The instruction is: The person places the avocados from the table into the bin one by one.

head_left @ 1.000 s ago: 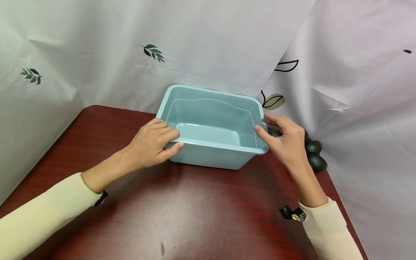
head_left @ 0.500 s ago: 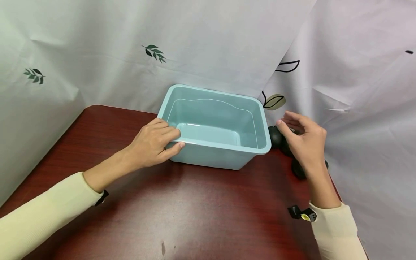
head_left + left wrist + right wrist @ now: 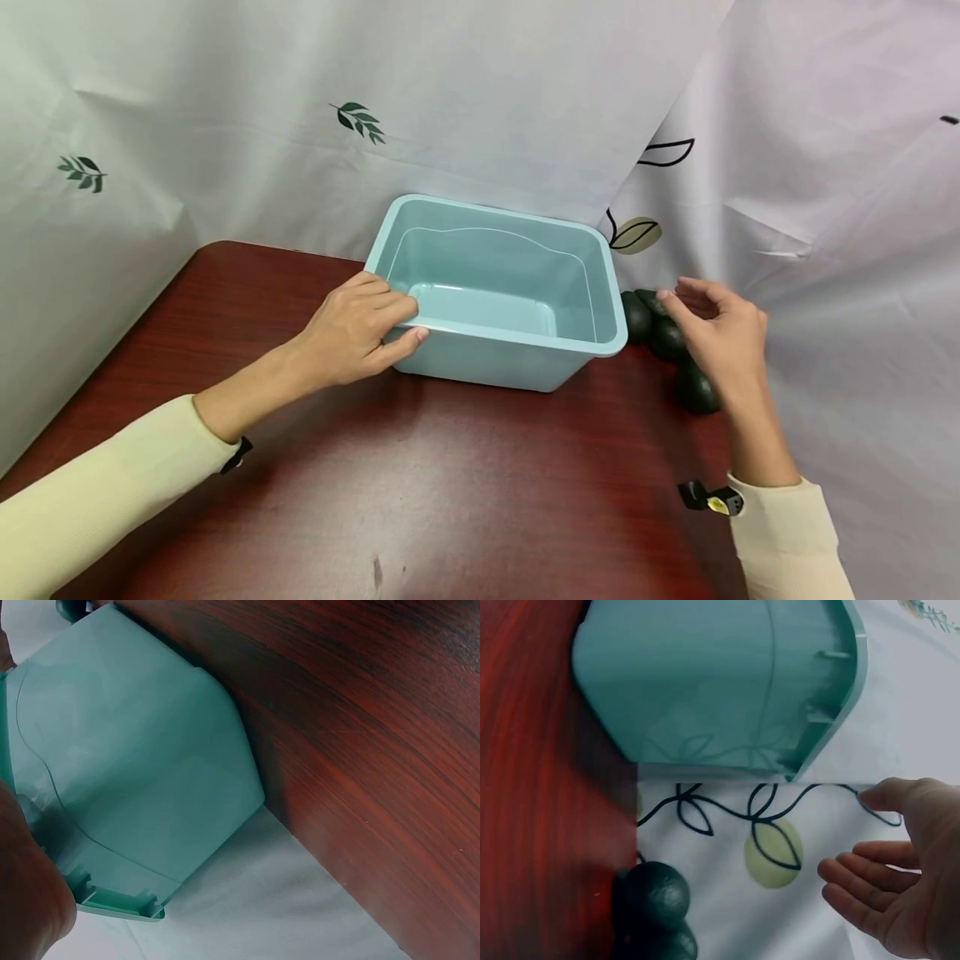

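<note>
A light blue plastic tub (image 3: 472, 360) stands upright on the table against the back curtain, with nothing inside it. My left hand (image 3: 358, 327) grips its near left rim, fingers curled over the edge and thumb outside. In the left wrist view that hand (image 3: 30, 892) shows beside the tub wall (image 3: 142, 742). Off to the tub's right, my right hand (image 3: 723, 337) hovers above several dark green avocados (image 3: 696, 388), fingers bent loosely and holding nothing. The right wrist view shows this hand (image 3: 907, 870) apart from the avocados (image 3: 657, 894); part of the group is hidden.
The reddish-brown wooden table (image 3: 450, 483) stretches in front of the tub. A pale curtain (image 3: 480, 100) with leaf prints hangs behind it and along both sides. The avocados lie near the table's right edge, close to the curtain.
My right hand has left the tub's right rim and moved right, over the avocados, uncovering more of them. The left hand keeps its grip and the tub stays in place.
</note>
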The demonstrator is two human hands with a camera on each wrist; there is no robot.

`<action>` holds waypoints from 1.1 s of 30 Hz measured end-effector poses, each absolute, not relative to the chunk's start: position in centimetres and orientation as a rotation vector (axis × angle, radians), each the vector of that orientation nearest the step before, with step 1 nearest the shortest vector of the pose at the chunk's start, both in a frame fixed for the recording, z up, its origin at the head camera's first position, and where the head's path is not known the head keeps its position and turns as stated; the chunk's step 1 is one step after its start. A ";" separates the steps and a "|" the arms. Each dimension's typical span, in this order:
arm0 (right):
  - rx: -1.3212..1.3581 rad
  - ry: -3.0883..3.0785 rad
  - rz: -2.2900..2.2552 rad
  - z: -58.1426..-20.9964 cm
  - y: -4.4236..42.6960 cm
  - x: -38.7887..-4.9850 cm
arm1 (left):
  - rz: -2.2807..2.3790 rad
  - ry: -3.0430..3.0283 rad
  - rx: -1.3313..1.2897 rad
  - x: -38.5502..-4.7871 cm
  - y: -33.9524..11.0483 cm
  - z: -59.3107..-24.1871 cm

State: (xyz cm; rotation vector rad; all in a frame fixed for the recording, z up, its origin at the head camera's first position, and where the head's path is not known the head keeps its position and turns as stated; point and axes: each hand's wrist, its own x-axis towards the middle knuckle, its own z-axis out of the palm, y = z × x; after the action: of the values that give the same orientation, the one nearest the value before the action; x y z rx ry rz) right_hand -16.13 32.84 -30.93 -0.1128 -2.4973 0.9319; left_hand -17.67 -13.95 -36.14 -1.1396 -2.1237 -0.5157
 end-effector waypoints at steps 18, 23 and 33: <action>-0.253 -2.761 0.757 -32.8 36.1 -15.9 | -0.517 -2.133 -1.134 -17.6 -14.0 -36.2; -0.272 -2.809 0.747 -33.3 36.7 -15.6 | -0.520 -2.133 -1.138 -17.6 -14.0 -36.2; -0.341 -2.907 0.694 -33.4 37.9 -15.3 | -0.517 -2.136 -1.150 -17.7 -14.0 -36.1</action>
State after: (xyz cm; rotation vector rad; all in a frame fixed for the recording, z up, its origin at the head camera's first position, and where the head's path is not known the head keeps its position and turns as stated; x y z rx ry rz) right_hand -15.28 37.87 -33.44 -0.3414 -2.9075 0.6943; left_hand -17.69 -13.99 -36.11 -1.1496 -2.1361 -0.5169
